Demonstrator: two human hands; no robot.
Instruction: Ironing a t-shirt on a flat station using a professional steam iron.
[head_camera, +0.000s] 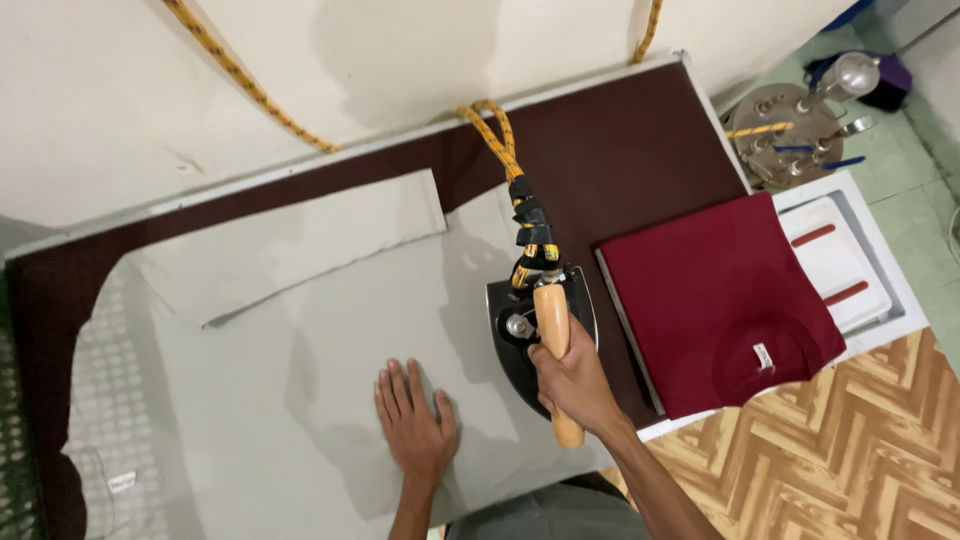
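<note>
While pressing: right hand (578, 385) was wrapped round the heavy black iron's wooden handle (553, 330).
Left hand (415, 425): flat, fingers spread on pale grey cloth (300, 330).
Risk: probably scorching if the iron lingered.

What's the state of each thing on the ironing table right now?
Grey garment: spread flat, one sleeve folded over.
Iron: sole down on the garment's right edge, cord attached.
Right hand: gripping the iron's wooden handle.
Left hand: flat, palm down on the garment.
Maroon shirt: folded, lying apart on the right.
White tray: partly under the maroon shirt.
</note>
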